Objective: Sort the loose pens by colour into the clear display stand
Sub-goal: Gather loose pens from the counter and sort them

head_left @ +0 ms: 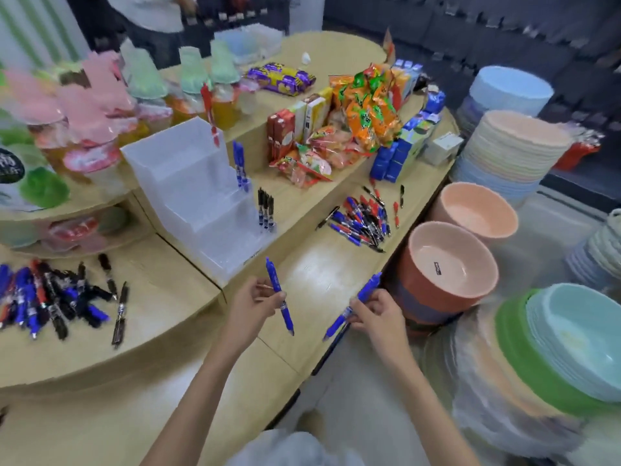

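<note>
My left hand [253, 306] pinches a blue pen [279, 295], held tip down above the table's front. My right hand [378, 314] grips a second blue pen [353, 306] that slants up to the right. The clear tiered display stand [188, 183] stands just beyond my hands. It holds a red pen [209, 111] in its top tier, blue pens [240, 166] in the middle tier and black pens [265, 208] in the lowest. One pile of loose pens [361, 218] lies at the right. Another pile of loose pens [57, 299] lies at the left.
Stacked plastic basins [450, 260] stand close to the right of the table edge, with more bowl stacks [568, 338] beyond. Snack packets [363, 112] and boxes crowd the raised shelf behind the stand. Wrapped jars [84, 105] fill the left. A person stands at the far end.
</note>
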